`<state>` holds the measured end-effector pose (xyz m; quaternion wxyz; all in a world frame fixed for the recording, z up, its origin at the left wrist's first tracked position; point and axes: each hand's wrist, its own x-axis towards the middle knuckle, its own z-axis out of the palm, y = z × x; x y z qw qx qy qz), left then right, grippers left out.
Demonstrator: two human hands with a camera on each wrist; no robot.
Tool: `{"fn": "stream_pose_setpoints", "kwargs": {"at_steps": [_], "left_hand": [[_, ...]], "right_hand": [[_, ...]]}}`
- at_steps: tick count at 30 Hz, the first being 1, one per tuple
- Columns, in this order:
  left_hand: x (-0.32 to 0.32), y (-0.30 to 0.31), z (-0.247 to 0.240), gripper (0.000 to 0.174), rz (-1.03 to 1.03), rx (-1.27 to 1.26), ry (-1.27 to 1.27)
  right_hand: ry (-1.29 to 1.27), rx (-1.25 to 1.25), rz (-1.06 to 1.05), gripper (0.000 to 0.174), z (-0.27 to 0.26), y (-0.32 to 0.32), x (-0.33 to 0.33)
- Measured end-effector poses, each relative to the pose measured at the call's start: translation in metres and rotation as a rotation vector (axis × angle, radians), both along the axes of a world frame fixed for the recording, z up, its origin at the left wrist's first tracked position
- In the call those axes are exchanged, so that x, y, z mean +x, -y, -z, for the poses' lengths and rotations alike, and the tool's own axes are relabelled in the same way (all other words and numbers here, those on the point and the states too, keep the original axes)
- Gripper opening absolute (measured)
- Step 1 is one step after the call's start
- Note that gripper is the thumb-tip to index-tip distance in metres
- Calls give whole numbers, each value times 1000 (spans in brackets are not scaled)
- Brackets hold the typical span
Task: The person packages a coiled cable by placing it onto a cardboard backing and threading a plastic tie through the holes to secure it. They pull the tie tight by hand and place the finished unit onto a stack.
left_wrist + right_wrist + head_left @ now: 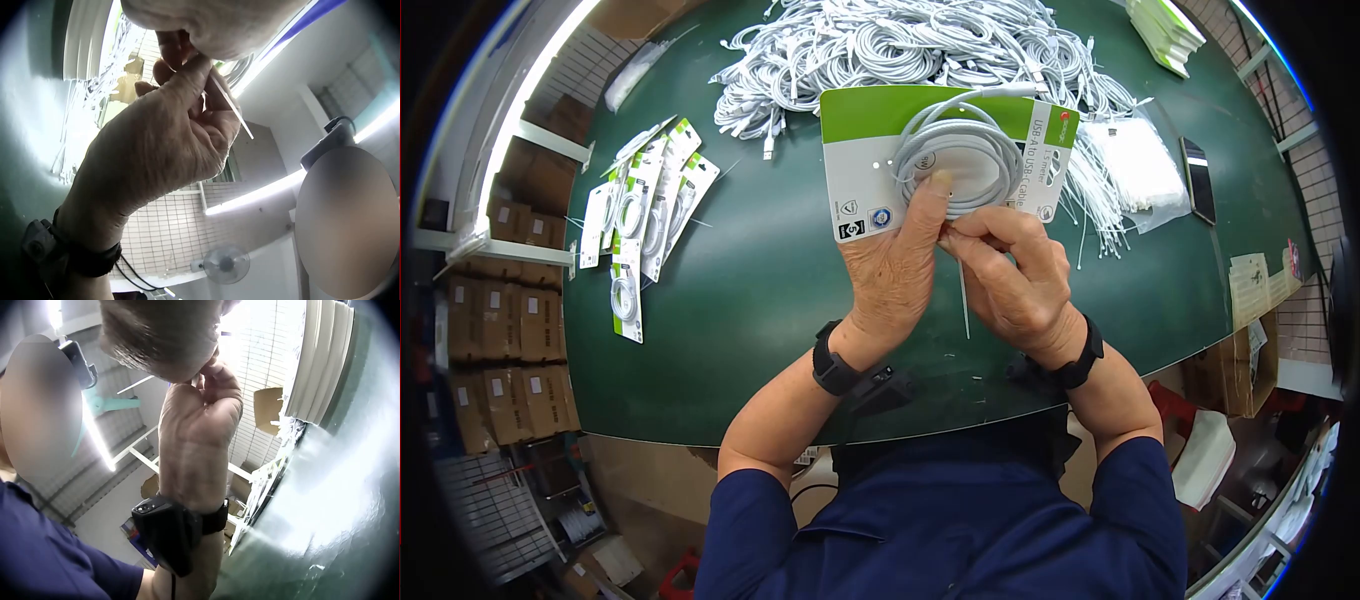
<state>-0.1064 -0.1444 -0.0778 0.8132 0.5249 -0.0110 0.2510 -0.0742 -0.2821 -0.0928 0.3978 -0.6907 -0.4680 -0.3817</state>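
Note:
My left hand (895, 265) grips a green and white cable packaging card (855, 175) by its lower edge, its thumb lying over the front. A coiled white USB cable (1000, 140) lies against the card, one connector (1022, 90) at the top edge. At the card's lower edge my right hand (1020, 280) pinches a thin white cable tie (965, 300) beside the left hand, and its tail hangs below the fingers. The same cable tie (234, 112) sticks out from the right hand (156, 137) in the left wrist view. Fingertips partly hide where the tie meets the card.
A large heap of coiled white cables (900, 50) covers the back of the green table (750, 330). Several carded cables (650, 200) lie at left. Loose cable ties (1100, 195), a plastic bag (1140, 165) and a phone (1198, 180) lie at right, with stacked cards (1165, 35) behind.

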Motion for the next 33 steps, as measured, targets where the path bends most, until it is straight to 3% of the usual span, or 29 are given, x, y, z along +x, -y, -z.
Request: {"fn": "stream_pose_setpoints", "kwargs": {"at_steps": [16, 33], "left_hand": [[-1, 2, -7, 25, 36, -137, -35], [2, 2, 3, 22, 13, -101, -39]], "right_hand": [[23, 33, -47, 24, -6, 0, -7], [10, 42, -111, 27, 1, 2, 2]]}}
